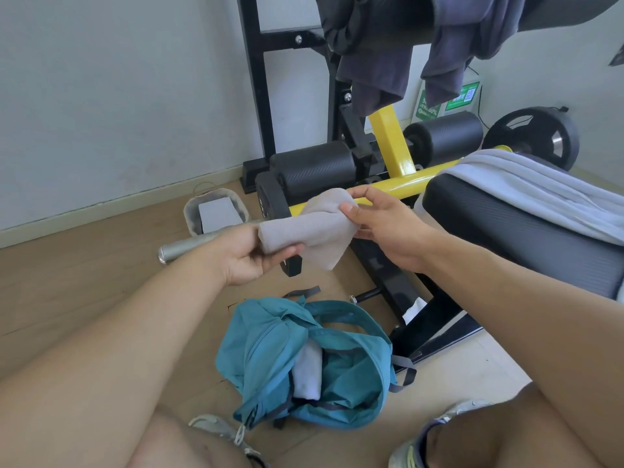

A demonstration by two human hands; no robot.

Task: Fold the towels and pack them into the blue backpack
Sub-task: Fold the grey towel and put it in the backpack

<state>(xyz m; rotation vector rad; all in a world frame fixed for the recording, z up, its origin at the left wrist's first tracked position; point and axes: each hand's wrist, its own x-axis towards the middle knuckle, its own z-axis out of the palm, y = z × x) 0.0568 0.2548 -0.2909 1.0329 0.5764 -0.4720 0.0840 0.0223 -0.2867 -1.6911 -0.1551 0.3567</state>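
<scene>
A small beige towel (310,228), folded into a thick bundle, hangs in the air between both hands above the floor. My left hand (250,253) grips its left end, thumb on top. My right hand (385,224) pinches its right end with thumb and fingers. Below on the floor lies the blue backpack (351,369), its top open, with a folded white towel (307,373) standing inside. A pale grey towel (540,194) is spread over the black bench pad (506,231) at the right.
A yellow and black weight bench frame (391,146) stands behind the hands, with roller pads and a weight plate (537,136). A steel bar (189,246) and a small bin (216,211) lie at the left. Dark clothes (405,45) hang overhead. My shoes sit near the bottom edge.
</scene>
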